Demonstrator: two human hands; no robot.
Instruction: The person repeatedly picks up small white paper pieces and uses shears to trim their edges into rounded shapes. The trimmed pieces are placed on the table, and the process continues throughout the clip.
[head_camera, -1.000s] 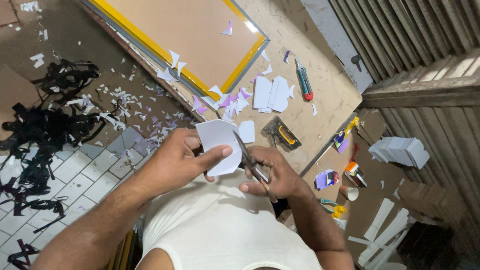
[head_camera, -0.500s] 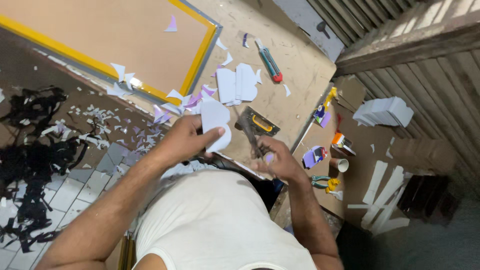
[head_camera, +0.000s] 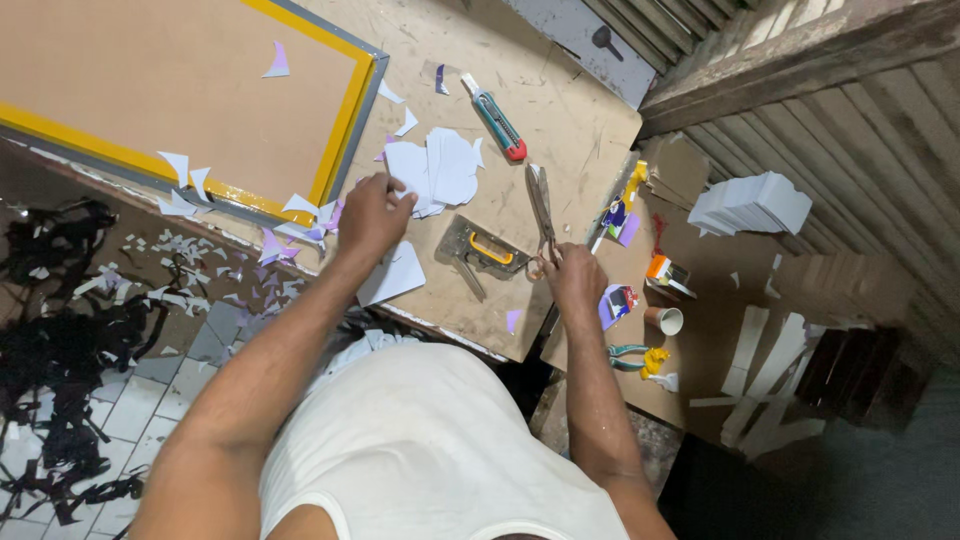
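My left hand reaches over the wooden worktop and its fingers touch a small stack of white cut paper pieces. Another white paper piece lies just below that hand near the table edge. My right hand grips the handles of a pair of metal scissors, whose closed blades point away from me and rest on the worktop.
A metal tool with a yellow handle lies between my hands. A green and red utility knife lies farther back. A yellow-edged board fills the left. Paper scraps and black strips litter the floor. White card stack and pliers sit right.
My left hand moved the white paper piece away from the scissors toward the stack on the table. My right hand lowered the scissors onto the worktop.
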